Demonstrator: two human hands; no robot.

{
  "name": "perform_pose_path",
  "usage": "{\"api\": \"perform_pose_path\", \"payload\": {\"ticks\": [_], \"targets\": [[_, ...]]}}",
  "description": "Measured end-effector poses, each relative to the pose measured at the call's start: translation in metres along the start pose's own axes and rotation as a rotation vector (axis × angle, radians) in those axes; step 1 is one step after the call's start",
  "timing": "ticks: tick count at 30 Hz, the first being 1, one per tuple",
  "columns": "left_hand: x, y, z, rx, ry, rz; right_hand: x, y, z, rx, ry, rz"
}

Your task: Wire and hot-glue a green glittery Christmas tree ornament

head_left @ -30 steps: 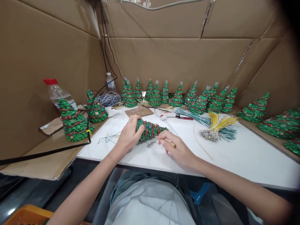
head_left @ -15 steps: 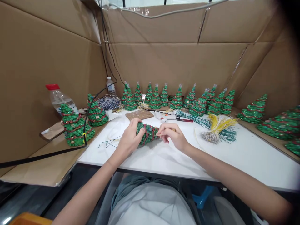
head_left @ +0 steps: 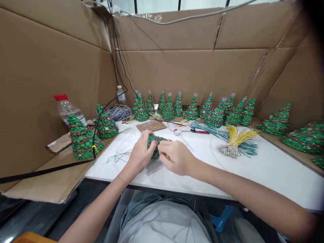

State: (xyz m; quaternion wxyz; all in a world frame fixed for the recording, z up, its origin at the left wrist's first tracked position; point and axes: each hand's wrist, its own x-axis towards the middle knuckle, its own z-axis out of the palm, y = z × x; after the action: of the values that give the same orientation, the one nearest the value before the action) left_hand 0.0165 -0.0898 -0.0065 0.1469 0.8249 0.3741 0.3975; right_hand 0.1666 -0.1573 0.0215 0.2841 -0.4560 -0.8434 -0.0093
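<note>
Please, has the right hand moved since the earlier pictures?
Yes. Judged against the flat brown board, the right hand has moved to the left, closer to the left hand.

Both forearms [head_left: 111, 190] reach forward, left hand [head_left: 141, 150] curled, right hand [head_left: 176, 157] near it, fingers [head_left: 165, 147] bent.

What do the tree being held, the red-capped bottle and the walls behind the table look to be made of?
Held tree: perhaps plastic or resin; bumpy green surface with small glints, though mostly covered.
Red-capped bottle: likely plastic; see-through, smooth body.
Walls: almost certainly cardboard; matte brown with straight fold creases.
</note>
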Motion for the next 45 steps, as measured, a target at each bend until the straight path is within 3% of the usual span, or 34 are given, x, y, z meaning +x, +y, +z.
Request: {"api": "perform_pose_path", "payload": {"ticks": [3,5,7,9,12,14,16,19,22,25,27,29,32,34,36,38,40,42,45], "targets": [[0.001,-0.002,-0.002,-0.010,-0.018,-0.011,0.013,0.017,-0.007,0.385,-0.007,0.098],[0.001,-0.002,-0.002,0.001,-0.022,-0.016,0.006,0.034,-0.006,0.652,-0.030,0.173],[0.000,-0.001,-0.002,0.018,-0.017,-0.014,-0.011,0.049,0.000,0.792,-0.012,0.160],[0.000,0.000,-0.001,0.034,-0.010,-0.016,-0.029,0.056,0.007,0.671,0.048,0.040],[-0.001,0.002,-0.001,0.046,-0.001,-0.021,-0.044,0.044,0.014,0.158,0.061,-0.219],[-0.001,0.002,-0.001,0.043,0.001,-0.020,-0.040,0.025,0.015,-0.155,0.036,-0.284],[-0.001,0.001,-0.001,0.031,-0.002,-0.018,-0.026,0.008,0.013,-0.295,-0.031,-0.286],[0.000,0.000,-0.003,0.013,-0.017,-0.022,0.003,0.002,0.002,-0.205,-0.069,-0.175],[0.001,-0.001,-0.004,0.010,-0.032,-0.034,0.019,0.025,-0.007,0.252,-0.051,-0.175],[0.002,0.000,-0.004,0.038,-0.025,-0.034,0.006,0.056,-0.005,0.625,0.016,-0.089],[0.001,0.001,-0.003,0.063,-0.012,-0.032,-0.013,0.067,0.003,0.701,0.023,0.007],[0.001,0.001,-0.002,0.078,0.003,-0.033,-0.032,0.065,0.012,0.540,0.022,0.015],[0.000,0.002,-0.001,0.075,0.005,-0.039,-0.046,0.042,0.020,0.114,0.020,-0.164],[0.000,0.002,-0.001,0.062,0.004,-0.042,-0.041,0.022,0.019,-0.056,-0.034,-0.184],[0.000,0.002,-0.002,0.047,0.007,-0.040,-0.026,0.008,0.013,-0.076,-0.095,-0.113],[0.000,0.002,-0.003,0.034,-0.004,-0.030,-0.009,0.007,0.004,0.095,-0.160,0.013],[0.000,0.002,-0.004,0.029,-0.020,-0.026,0.004,0.019,-0.004,0.456,-0.326,0.152],[0.000,0.002,-0.005,0.035,-0.025,-0.030,0.007,0.038,-0.009,0.746,-0.484,0.197],[0.001,0.002,-0.004,0.063,-0.011,-0.028,-0.005,0.058,-0.006,0.930,-0.488,0.215]]}}
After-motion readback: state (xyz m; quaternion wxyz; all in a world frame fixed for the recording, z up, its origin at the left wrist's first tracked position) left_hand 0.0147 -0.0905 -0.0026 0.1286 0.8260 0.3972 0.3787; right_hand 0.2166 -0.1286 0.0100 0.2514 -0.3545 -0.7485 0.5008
